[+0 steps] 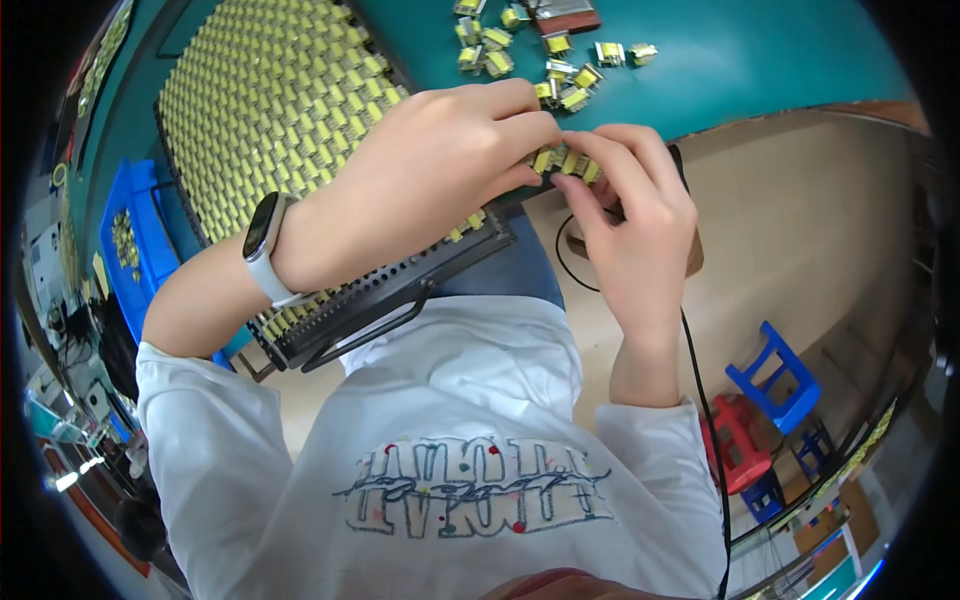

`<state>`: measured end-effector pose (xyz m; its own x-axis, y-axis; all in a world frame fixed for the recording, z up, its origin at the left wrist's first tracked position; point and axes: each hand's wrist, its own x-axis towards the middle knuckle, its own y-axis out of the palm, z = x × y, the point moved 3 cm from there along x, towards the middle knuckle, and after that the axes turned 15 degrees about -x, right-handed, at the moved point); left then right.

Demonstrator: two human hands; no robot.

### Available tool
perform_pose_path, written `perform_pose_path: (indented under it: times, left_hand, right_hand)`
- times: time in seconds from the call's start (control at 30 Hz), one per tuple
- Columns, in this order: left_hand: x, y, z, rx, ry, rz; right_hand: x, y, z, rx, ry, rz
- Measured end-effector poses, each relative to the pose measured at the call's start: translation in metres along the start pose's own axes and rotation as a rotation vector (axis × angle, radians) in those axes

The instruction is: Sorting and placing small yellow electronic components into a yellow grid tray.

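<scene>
My left hand (475, 130), with a fitness band on its wrist, reaches across a black tray (440, 265) packed with rows of small yellow-taped transformers. Its fingers are closed at the end of a short row of the same transformers (572, 163). From the other side, my right hand (640, 205) pinches that row between thumb and fingers. Both hands meet just past the tray's right corner, over the table edge. Fingertips partly cover the held pieces. Several loose transformers (497, 62) lie on the green table (700, 70) beyond my hands.
A dark red block (570, 18) sits at the table's far side. Left of the tray stands a blue bin (150, 262) with more small parts. A handle (375, 335) juts from the tray's near side. Blue (785, 385) and red stools (735, 445) stand on the floor at right.
</scene>
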<state>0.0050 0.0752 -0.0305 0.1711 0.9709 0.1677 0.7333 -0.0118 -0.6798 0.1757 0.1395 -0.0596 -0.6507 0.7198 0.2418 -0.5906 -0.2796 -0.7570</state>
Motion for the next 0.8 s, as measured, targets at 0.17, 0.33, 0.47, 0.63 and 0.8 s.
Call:
perform_pose_path:
  times: [0.17,0.33,0.47,0.63,0.8]
  left_hand:
    - [-0.034,-0.032,-0.036,0.085,-0.041,-0.025]
    - [-0.097,-0.06,-0.064,0.107,-0.242,-0.15]
    - [-0.163,-0.072,-0.079,0.066,-0.44,-0.458]
    - [-0.244,-0.052,-0.089,0.045,-0.586,-0.688]
    - [-0.29,-0.02,-0.079,-0.081,-0.698,-0.924]
  right_hand:
    - [-0.007,-0.009,0.036,0.12,-0.075,-0.03]
    - [-0.018,-0.001,0.069,0.2,-0.176,0.033]
    - [-0.024,0.014,0.07,0.136,-0.231,0.178]
    - [-0.023,0.023,0.072,0.004,-0.388,0.301]
    - [-0.017,0.027,0.081,-0.067,-0.466,0.397]
